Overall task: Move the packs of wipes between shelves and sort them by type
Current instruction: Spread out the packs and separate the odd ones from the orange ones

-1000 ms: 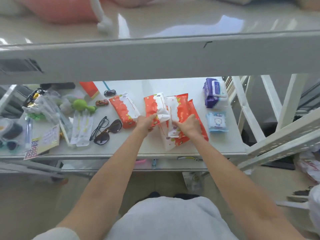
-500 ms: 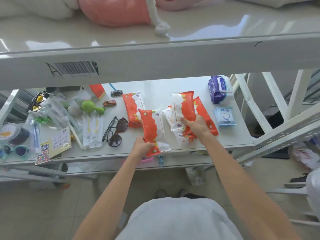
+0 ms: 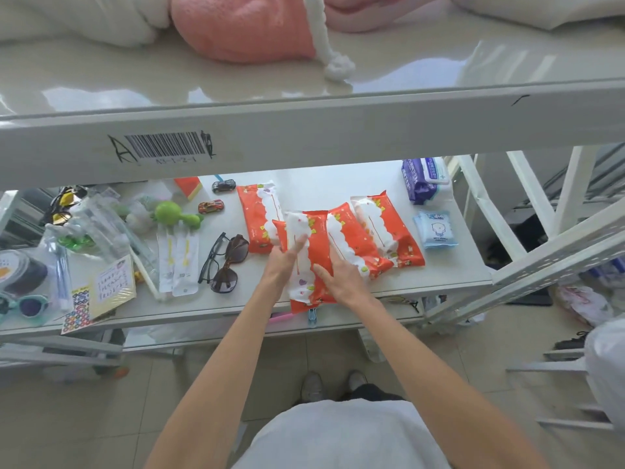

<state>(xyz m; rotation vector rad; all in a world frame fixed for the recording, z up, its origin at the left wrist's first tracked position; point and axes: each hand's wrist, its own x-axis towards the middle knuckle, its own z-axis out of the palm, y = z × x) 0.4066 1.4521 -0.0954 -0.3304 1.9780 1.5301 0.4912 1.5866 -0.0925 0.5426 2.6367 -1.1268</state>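
We see both hands on 1 orange-and-white pack (image 3: 309,262) at the front of the lower shelf (image 3: 338,184). The pack lies lengthwise, its near end reaching the shelf's front edge. The left hand (image 3: 282,262) lies along the pack's left side, fingers (image 3: 297,242) stretched flat over its white panel, thumb hidden behind the edge. The right hand (image 3: 340,277) rests on the pack's right side, fingers spread and pressed down on the wrapper. Neither hand is curled into a fist; whether the pack is pinched or only pressed flat we cannot tell.

Under the pack's far left corner a second pack (image 3: 280,231) shows only as an orange sliver. Left of that, a third pack (image 3: 258,214) lies apart from the fingers, just beside them. To the right, 2 more packs overlap: a fourth pack (image 3: 358,242) touching the held one, and a fifth pack (image 3: 385,225) behind it.

Further right lie a purple pack (image 3: 422,179) at the back and a small blue pack (image 3: 436,230) nearer the front, both well apart from the hands.

Left of the packs we see sunglasses (image 3: 226,262), 2 toy cars (image 3: 216,198), a green toy (image 3: 172,213), and sticker sheets (image 3: 98,292). The upper shelf (image 3: 304,130) carries a barcode label (image 3: 165,147) and a pink cloth (image 3: 250,28).
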